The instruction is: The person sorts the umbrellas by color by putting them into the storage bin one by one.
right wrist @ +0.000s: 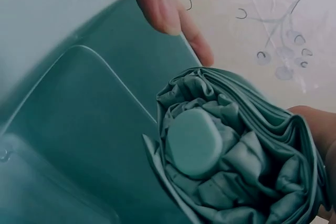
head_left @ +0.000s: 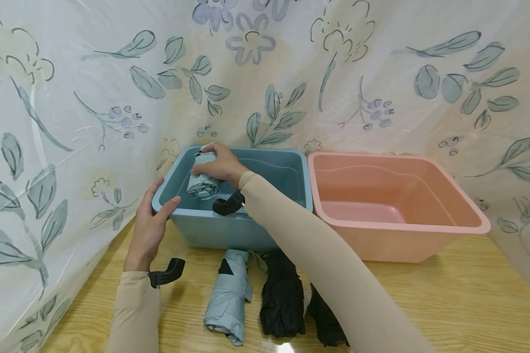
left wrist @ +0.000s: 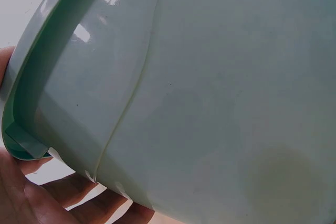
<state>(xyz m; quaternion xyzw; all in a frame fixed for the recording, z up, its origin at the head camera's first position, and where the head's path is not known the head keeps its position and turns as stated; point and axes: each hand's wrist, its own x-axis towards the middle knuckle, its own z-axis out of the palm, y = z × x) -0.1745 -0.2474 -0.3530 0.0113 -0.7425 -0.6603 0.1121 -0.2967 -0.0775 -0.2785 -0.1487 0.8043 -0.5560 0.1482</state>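
Note:
My right hand (head_left: 223, 164) grips a folded light-blue umbrella (head_left: 202, 184) inside the left part of a blue plastic bin (head_left: 243, 212). Up close in the right wrist view, the umbrella (right wrist: 247, 182) shows its rounded handle end (right wrist: 194, 142) among bunched fabric folds. With thumb over the rim and fingers outside, my left hand (head_left: 150, 228) holds the bin's front left corner. Those fingers (left wrist: 94, 190) curl along the bin's outer wall in the left wrist view. Another light-blue folded umbrella (head_left: 227, 299) lies on the table before the bin.
A pink bin (head_left: 357, 240) stands right beside the blue one. Two black folded umbrellas, one nearer the middle (head_left: 282, 299) and one (head_left: 324, 318) partly under my right forearm, lie on the wooden table (head_left: 446, 304). A floral curtain (head_left: 274, 73) hangs behind and at the sides.

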